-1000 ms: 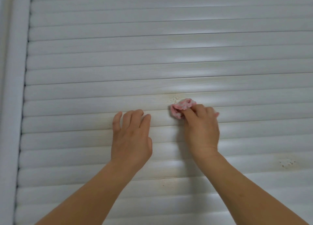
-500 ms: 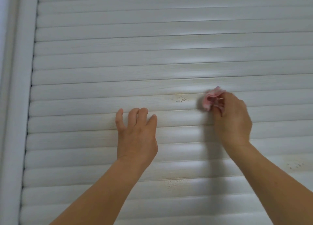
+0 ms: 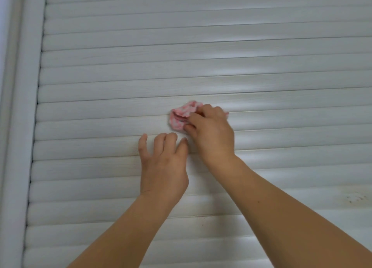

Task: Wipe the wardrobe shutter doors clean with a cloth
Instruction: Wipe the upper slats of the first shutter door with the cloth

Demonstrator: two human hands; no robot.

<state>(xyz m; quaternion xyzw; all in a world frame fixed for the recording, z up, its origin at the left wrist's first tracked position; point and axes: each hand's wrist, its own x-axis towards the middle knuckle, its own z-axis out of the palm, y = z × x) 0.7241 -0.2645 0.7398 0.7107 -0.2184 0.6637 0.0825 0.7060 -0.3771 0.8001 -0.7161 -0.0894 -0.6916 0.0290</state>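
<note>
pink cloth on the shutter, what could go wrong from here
The pink cloth is a small wad gripped by the right hand, so each pass likely covers only a slat or two. The dark specks at lower right could be missed. The left hand resting on the shutter door may leave fingermarks.

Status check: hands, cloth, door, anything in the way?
Right hand grips pink cloth against shutter door. Left hand rests open on the slats. Specks on slat at lower right. Nothing in the way.
</note>
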